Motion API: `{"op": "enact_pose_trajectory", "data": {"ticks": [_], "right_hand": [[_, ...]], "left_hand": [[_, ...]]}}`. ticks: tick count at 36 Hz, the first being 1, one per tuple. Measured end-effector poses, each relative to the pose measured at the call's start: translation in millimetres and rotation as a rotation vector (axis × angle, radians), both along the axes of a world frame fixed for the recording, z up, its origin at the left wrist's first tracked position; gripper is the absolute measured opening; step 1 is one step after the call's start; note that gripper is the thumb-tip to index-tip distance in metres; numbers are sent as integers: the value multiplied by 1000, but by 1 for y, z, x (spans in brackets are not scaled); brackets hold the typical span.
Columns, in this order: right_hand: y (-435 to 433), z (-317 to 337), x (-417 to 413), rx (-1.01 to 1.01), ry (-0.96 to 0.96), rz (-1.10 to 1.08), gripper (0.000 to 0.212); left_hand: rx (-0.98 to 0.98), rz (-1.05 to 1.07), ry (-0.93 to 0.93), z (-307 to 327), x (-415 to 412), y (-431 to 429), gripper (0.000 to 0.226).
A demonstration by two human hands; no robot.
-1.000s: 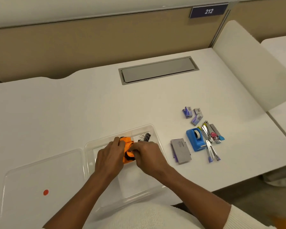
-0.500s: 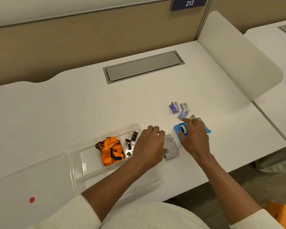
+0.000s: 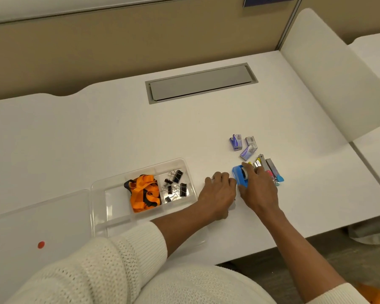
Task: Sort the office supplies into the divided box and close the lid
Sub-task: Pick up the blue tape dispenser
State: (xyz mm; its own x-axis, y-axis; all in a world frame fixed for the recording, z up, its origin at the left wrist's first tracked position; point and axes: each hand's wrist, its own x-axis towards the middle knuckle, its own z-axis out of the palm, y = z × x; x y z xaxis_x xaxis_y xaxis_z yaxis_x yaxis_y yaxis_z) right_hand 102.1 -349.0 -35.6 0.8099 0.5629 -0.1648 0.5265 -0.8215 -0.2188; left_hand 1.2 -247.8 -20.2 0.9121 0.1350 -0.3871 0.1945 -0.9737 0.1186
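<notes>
Left hand [image 3: 217, 194] over grey pad, right hand [image 3: 258, 189] on blue tape dispenser [image 3: 238, 175], divided box [image 3: 140, 172] open

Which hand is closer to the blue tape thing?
The right hand. It rests on the blue tape dispenser, fingers over its top. The left hand is just beside it, toward the divided box, covering a grey staple box.

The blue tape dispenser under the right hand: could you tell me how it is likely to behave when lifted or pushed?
The blue tape dispenser looks like rigid moulded plastic, so it should stay stiff. It sits low on the desk, so it will probably slide rather than tip. The right hand spans it easily, so it is likely light.
</notes>
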Motion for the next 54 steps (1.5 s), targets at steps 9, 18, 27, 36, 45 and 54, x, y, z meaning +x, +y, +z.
{"op": "enact_pose_trajectory", "data": {"ticks": [9,18,27,36,45,54], "right_hand": [[-6,1,0,150,39,-51,70],[-5,59,-46,483,162,-98,66],[20,90,-115,450,387,84,59],[41,64,-154,47,352,256,58],[52,40,-182,-66,109,377,60],[54,22,-194,-31,137,398,61]], "left_hand": [[-42,-2,-63,27,-5,-2,87],[-247,112,-273,101,-102,32,106],[-297,382,-285,69,-208,76,92],[-184,216,-5,52,-221,77,93],[-185,192,74,39,-213,83,86],[-208,202,101,43,-209,84,98]]}}
